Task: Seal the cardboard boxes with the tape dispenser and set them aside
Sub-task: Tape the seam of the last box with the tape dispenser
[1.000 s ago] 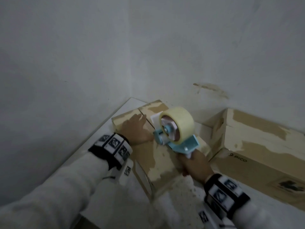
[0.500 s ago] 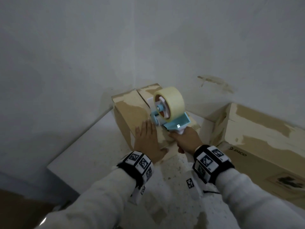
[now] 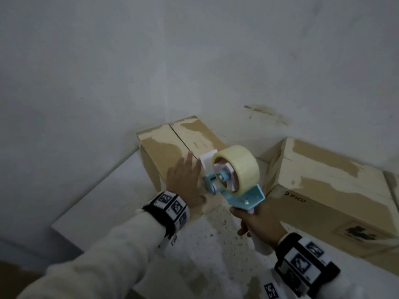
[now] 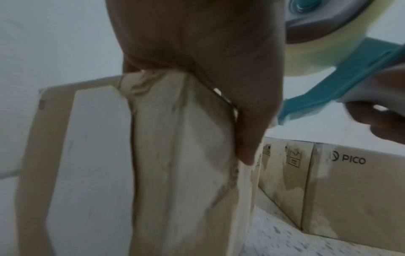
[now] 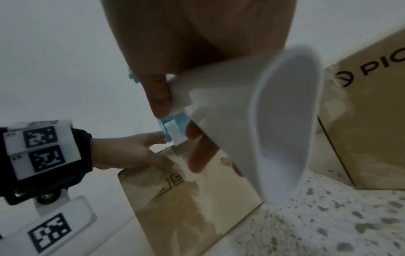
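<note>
Cardboard brown box (image 3: 172,147) was braced by flat, straight-fingered left hand (image 3: 183,182) while right hand (image 3: 259,225) clamped teal-and-white tape dispenser (image 3: 233,180) for seam.

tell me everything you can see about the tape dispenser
The tape dispenser has a light blue frame, a white handle and a white front piece, and carries a fat roll of pale yellowish clear tape on a blue hub. The right hand grips its handle, holding it tilted with the front end down at the near end of the small cardboard box, beside the left hand that rests flat on the box top. Whether tape already sticks to the box cannot be told.
</note>
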Tool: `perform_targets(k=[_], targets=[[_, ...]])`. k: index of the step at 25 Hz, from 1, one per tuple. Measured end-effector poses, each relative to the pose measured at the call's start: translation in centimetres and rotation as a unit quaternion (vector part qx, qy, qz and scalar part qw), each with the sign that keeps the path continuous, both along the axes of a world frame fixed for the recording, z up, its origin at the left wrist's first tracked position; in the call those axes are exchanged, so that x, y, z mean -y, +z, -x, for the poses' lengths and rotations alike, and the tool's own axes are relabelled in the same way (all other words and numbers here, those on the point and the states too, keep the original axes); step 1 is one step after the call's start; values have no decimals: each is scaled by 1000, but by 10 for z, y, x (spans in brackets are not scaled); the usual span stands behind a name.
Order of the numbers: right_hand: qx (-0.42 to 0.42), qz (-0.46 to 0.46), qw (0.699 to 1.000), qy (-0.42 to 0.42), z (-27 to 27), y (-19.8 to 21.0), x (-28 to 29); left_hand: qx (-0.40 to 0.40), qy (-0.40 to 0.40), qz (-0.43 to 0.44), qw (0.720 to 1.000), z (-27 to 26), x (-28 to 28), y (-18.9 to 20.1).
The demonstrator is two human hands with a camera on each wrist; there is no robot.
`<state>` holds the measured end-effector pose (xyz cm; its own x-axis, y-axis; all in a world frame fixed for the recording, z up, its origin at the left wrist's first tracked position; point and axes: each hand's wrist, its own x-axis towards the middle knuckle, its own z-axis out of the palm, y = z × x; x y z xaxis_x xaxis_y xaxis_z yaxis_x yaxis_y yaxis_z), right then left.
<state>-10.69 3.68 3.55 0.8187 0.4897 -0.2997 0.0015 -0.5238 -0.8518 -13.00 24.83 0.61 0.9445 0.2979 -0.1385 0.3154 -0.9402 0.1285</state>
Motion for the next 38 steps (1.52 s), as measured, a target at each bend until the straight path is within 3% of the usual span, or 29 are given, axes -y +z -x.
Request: perform_targets(k=[4,8,12,20,25,29,38], targets=[[27,40,999,9,-10,2,-2,-48,-177,-84,979,-15,-4,5],[-29,-18,999,-29,-9,0,-12,-68,-212,-88,971,-19,-5,0],[-20,-33,998,-47,-4,2,-3,-77,-208,-82,972,-21,-4,-2],[-91,-41,989,-105,21,-16,49,-87,-206,-86,971,-19,-7,-1],[-93,-16,990,-104,15,-25,42,-79,-121,31,989,-28,9,3],[-91,18,992,-90,8,-39,30,-76,-52,-24,995,-35,25,-9],[-94,37,994,-50,-13,-53,20,-73,-48,-28,996,-39,22,-10]])
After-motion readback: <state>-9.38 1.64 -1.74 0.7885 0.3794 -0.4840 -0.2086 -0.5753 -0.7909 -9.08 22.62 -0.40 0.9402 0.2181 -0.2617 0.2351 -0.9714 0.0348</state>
